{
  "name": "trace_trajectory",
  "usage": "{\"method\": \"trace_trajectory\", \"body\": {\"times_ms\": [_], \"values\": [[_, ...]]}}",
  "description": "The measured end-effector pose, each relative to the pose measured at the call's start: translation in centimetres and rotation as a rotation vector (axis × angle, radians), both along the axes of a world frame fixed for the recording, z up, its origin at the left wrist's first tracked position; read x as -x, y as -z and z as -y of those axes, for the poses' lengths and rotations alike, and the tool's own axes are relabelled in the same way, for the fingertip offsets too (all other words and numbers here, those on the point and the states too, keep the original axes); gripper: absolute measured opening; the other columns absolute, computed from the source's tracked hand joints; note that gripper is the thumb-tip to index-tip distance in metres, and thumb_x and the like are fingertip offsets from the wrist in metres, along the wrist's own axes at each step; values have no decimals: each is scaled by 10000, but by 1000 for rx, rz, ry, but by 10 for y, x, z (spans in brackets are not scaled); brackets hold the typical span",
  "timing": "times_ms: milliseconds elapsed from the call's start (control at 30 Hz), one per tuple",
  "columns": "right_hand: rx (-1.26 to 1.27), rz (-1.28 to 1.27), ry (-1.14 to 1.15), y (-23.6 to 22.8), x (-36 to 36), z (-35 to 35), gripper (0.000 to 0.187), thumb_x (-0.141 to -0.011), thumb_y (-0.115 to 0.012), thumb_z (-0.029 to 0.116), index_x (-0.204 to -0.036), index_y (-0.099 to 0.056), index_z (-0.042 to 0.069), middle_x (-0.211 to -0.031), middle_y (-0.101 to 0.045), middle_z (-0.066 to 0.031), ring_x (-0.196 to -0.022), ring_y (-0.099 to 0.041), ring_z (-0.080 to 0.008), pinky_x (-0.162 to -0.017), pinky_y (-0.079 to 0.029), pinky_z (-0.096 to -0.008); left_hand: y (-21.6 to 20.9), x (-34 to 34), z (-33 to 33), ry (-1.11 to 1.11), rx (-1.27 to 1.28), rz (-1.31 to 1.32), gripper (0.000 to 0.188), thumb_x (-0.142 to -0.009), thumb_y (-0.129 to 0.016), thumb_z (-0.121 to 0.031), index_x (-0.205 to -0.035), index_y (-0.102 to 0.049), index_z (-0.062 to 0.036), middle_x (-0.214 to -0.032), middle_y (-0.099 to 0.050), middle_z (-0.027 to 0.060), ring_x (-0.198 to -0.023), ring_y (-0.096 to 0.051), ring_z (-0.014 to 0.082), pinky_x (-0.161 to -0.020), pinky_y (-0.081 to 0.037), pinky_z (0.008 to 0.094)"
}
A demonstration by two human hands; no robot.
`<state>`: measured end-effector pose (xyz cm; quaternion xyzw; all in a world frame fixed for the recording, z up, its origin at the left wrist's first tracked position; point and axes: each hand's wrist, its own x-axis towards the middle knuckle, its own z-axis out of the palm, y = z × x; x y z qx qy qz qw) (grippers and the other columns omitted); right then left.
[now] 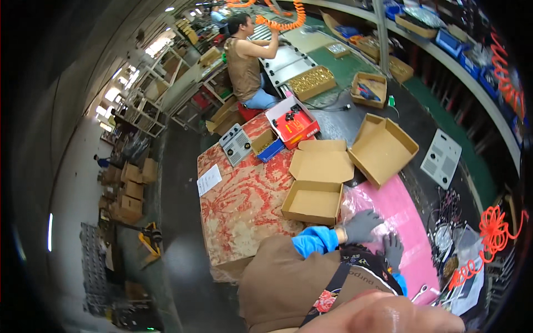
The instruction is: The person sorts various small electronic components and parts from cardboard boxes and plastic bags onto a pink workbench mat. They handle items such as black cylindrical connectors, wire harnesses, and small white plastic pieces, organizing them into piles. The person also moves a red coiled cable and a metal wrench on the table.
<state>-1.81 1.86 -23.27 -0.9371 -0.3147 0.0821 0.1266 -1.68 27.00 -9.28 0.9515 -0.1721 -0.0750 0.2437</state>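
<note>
Both my hands wear grey gloves with blue sleeves above them. My left hand lies over a crinkled clear plastic bag, its fingers stretched out to the right. Close by on the right, my right hand rests on the pink sheet at the edge of the plastic, fingers extended and slightly apart. Just beyond my left hand stands an opened cardboard box with its lid folded back. Another open cardboard box sits tilted behind the pink sheet.
Left of the boxes are a red-and-white box, a blue bin and a grey panel. Another panel lies at right, near cables and a wrench. A seated co-worker works at the far bench.
</note>
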Motion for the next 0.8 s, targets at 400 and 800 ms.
{"method": "trace_trajectory", "body": {"times_ms": [400, 800], "values": [[-151, -69, -29, 12, 3, 37, 713, -707, -761, 211, -1360, -498, 101, -1451, -452, -126, -1383, -358, -343, -1130, -283, -503, 80, 13, 11, -67, -229, -149, 831, -645, -794, -339, -1371, -493, -71, -1319, -500, 163, -1256, -443, 371, -1035, -427, 476], [-525, -131, 227, -79, 64, 63, 718, -758, -751, 140, -1402, -443, 64, -1333, -533, -190, -1212, -518, -393, -1028, -428, -434, 77, 14, 68, -231, 381, -222, 270, -911, -575, -266, -1053, -669, -56, -977, -676, 164, -895, -652, 291, -839, -506, 395]]}}
